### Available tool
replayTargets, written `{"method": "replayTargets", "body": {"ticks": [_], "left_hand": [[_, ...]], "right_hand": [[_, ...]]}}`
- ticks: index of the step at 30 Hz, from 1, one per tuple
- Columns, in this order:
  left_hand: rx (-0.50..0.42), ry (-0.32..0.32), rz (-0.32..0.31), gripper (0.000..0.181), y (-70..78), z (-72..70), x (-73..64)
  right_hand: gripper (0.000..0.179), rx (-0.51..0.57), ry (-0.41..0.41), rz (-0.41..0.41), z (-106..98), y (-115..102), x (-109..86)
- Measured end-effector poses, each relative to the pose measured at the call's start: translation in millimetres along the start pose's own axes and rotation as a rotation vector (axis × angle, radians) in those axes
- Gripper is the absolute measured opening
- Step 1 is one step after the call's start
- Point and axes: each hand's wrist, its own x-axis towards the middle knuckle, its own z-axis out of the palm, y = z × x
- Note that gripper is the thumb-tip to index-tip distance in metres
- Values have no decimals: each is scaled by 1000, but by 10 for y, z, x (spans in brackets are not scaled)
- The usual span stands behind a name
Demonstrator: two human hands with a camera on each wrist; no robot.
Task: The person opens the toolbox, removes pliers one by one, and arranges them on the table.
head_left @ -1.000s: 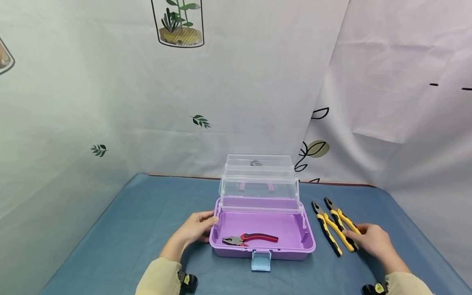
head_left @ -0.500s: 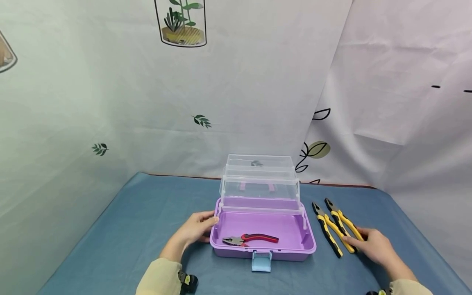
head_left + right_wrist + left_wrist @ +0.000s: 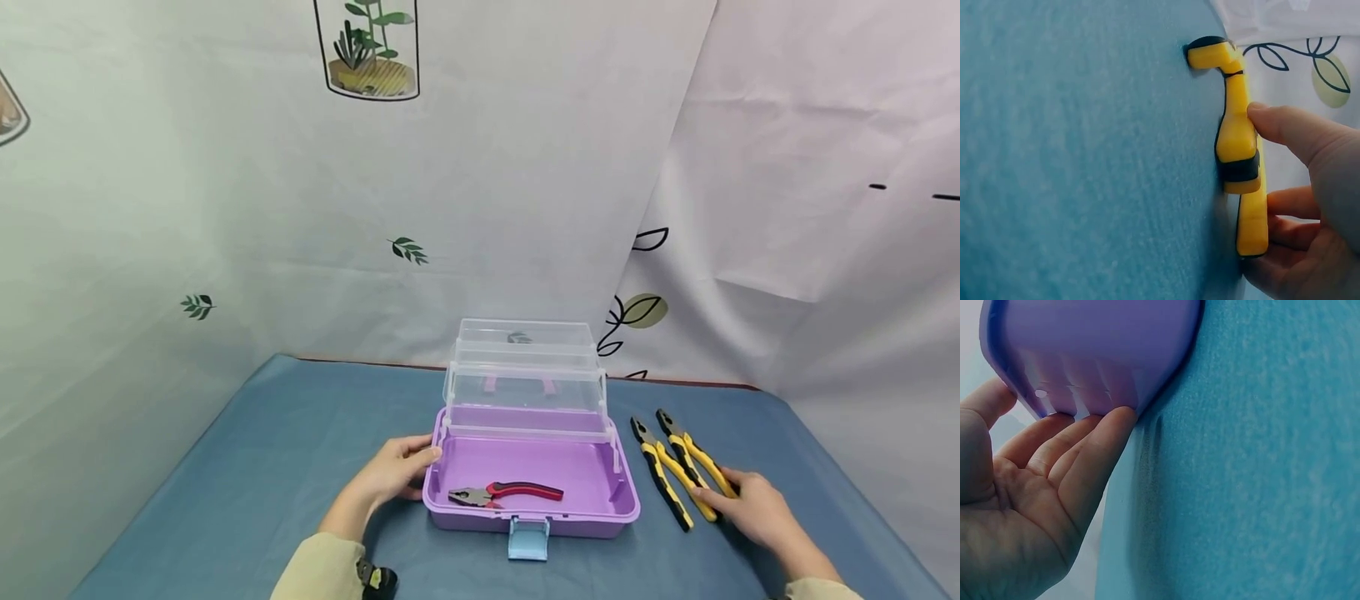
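Observation:
A purple toolbox (image 3: 600, 527) with its clear lid (image 3: 525, 379) raised stands at mid-table. My left hand (image 3: 390, 475) holds its left side, thumb at the rim and fingers on the outer wall, as the left wrist view shows. Inside the box, near the front, lies a pair of red-and-black pliers (image 3: 506, 493). To the right, two yellow-and-black pliers lie side by side on the cloth. My right hand (image 3: 765, 508) grips the handles of the right-hand yellow pliers (image 3: 682, 446), thumb on one handle and fingers at the other. Beside them lie the left-hand yellow pliers (image 3: 660, 467).
The blue cloth (image 3: 300, 467) covers the table. A pale blue latch (image 3: 528, 540) hangs down at the box's front. White printed curtains (image 3: 525, 167) rise behind and beside the table.
My right hand has slid slightly toward the handle ends of the right-hand yellow pliers, whose handles spread a little. The left hand and the toolbox stay put; the head view shifts slightly.

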Motion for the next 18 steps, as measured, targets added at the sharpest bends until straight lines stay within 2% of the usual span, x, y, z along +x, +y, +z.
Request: {"method": "replayTargets", "body": {"ticks": [7, 18], "left_hand": [[-9, -17, 3, 61, -1, 0, -8], [-10, -9, 0, 61, -12, -11, -7]], "right_hand": [[97, 19, 11, 11, -16, -73, -43], [82, 41, 127, -69, -56, -431, -172]]}}
